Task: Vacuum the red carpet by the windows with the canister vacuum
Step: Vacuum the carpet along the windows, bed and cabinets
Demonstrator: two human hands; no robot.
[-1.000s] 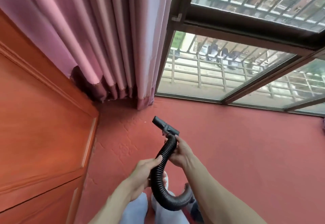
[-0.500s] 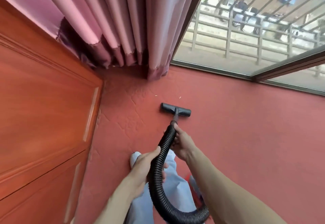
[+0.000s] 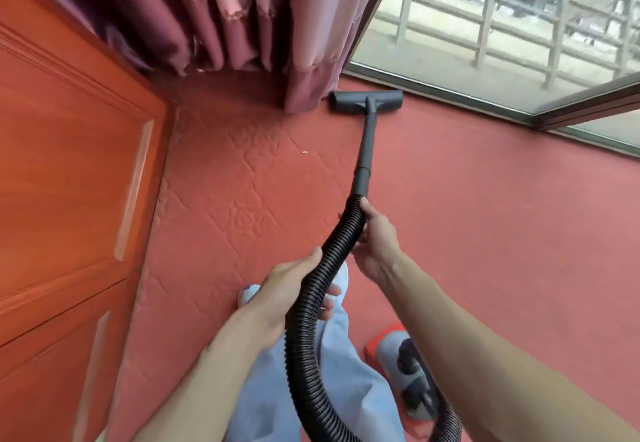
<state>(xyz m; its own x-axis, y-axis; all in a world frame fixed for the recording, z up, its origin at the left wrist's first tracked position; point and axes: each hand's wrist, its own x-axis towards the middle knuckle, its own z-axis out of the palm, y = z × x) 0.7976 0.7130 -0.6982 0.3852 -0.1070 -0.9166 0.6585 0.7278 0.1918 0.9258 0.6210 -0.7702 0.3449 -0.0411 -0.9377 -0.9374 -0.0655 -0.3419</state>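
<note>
- The left hand (image 3: 284,289) curls round the black ribbed flexible hose (image 3: 298,355), thumb on top, low in the view.
- The right hand (image 3: 375,237) grips the same hose further along, just where it joins the dark grey rigid wand (image 3: 367,143).
- From the right hand the wand runs forward to the dark grey flat floor nozzle (image 3: 366,100).
- The nozzle lies on the red carpet (image 3: 485,216) against the window's bottom rail (image 3: 450,95), with its left end just beside the pink pleated curtain (image 3: 304,43).
- A blurred orange and grey canister (image 3: 384,337) sits on the carpet under the right forearm.
</note>
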